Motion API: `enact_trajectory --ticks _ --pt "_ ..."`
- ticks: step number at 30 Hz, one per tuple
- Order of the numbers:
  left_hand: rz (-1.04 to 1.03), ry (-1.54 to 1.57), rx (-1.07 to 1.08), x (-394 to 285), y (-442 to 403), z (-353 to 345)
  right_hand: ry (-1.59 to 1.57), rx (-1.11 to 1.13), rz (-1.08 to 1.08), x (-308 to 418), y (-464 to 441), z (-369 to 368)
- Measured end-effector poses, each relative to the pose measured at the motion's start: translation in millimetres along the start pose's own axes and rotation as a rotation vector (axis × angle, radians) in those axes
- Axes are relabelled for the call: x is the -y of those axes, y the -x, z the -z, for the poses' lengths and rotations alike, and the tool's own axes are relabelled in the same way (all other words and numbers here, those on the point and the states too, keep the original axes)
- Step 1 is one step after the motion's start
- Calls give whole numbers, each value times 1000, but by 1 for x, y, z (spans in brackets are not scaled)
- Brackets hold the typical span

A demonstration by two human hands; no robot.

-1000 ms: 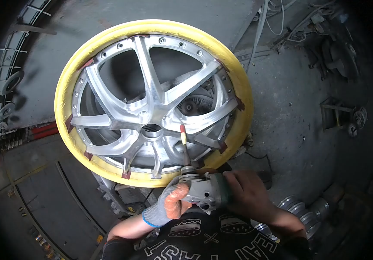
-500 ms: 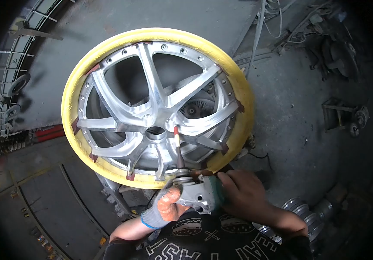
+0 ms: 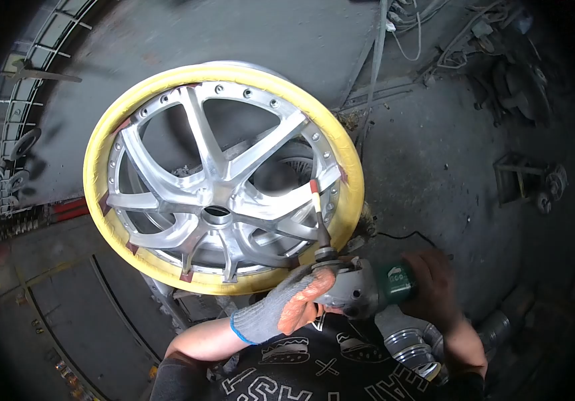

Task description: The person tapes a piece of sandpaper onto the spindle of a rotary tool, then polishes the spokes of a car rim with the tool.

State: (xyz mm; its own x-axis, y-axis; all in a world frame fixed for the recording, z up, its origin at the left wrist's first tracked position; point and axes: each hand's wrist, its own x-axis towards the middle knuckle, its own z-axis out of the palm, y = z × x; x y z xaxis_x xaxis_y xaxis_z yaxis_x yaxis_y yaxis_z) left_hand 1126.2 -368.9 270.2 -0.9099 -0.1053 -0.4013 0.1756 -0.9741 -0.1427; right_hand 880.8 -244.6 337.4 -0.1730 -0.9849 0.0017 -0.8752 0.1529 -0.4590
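Observation:
My left hand (image 3: 291, 306), in a grey and orange work glove, is closed around the metal head of an angle grinder (image 3: 357, 291). Bare, my right hand (image 3: 431, 284) wraps the rear of its green body. A long spindle (image 3: 323, 234) with a red tip sticks up from the grinder head. That tip overlaps the end of a right-hand spoke; whether it touches cannot be made out. The silver wheel rim (image 3: 197, 123) lies tilted before me, its outer lip covered in yellow tape (image 3: 97, 174). Small dark red patches mark the spoke ends.
Silver wheel rims (image 3: 408, 347) stand low at the right, beside my body. A dark cord (image 3: 408, 235) runs behind the grinder. A small wheeled stand (image 3: 524, 177) is on the floor at far right. At upper left a wire rack (image 3: 7, 117) has a wrench (image 3: 47, 73) near it.
Both hands have moved right with the grinder, and its red tip has gone from near the hub to the outer end of a right-hand spoke. The wheel appears further left as the view shifted.

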Motion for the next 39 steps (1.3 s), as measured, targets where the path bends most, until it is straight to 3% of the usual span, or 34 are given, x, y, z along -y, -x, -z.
enact_trajectory --ticks 3,11,20,22,25,28,39 --pt "114 -33 -192 -1 -30 -5 31 43 -27 -17 1 5" --pt "61 -154 -288 23 -49 14 43 31 52 -50 -14 13" --pt "3 -280 -570 19 -36 -45 4 119 167 -42 -25 13" --pt "-134 -332 -391 27 -27 -33 -5 141 177 -36 -25 13" --pt "-205 -167 -268 28 -10 -18 -23 181 160 -24 -25 15" --pt "-28 -159 -341 17 2 -23 -5 238 125 -12 -24 14" --pt "-184 -218 -308 -2 48 -19 4 303 149 31 -31 -2"
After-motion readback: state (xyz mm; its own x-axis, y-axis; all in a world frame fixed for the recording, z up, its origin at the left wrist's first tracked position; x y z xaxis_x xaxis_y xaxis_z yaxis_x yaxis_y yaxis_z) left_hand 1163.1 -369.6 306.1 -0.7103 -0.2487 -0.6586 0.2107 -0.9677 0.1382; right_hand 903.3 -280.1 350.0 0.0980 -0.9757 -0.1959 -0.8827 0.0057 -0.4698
